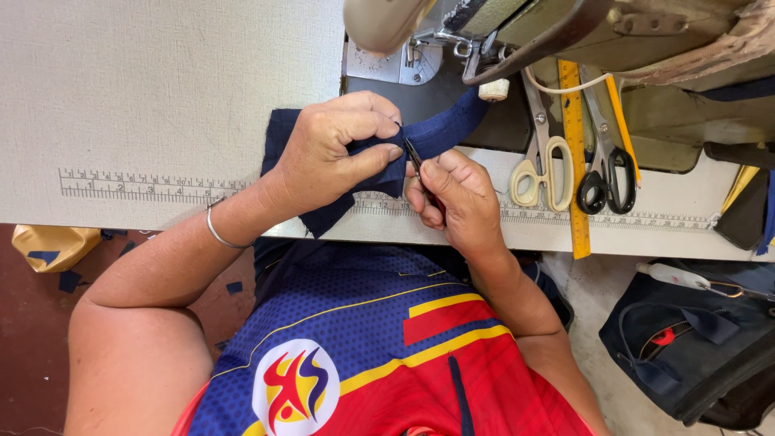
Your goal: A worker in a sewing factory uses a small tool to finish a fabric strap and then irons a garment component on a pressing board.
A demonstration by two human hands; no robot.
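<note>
Navy fabric (440, 133) lay on the pale surface (161, 97) in front of the sewing machine (517, 28), one end running up under the machine's head and the other hanging off the near edge toward your lap. Your left hand (331, 149) sat on top of the cloth with its fingers (373, 127) curled tight, pinching a fold of it between thumb and fingertips. Your right hand (456, 202) was just beside it, touching the same fold, its fingers narrowed around a small black thread snip (412, 153) whose tip pointed up into the cloth right at your left fingertips. A printed ruler strip (137, 186) ran along the surface's near edge under your wrists. To the right, well clear of your hands, lay cream-handled scissors (542, 165) and black-handled scissors (607, 173), with a yellow ruler (575, 153) between them. A yellow bag (48, 242) sat on the floor at the left, a dark bag (694, 347) at the right.
</note>
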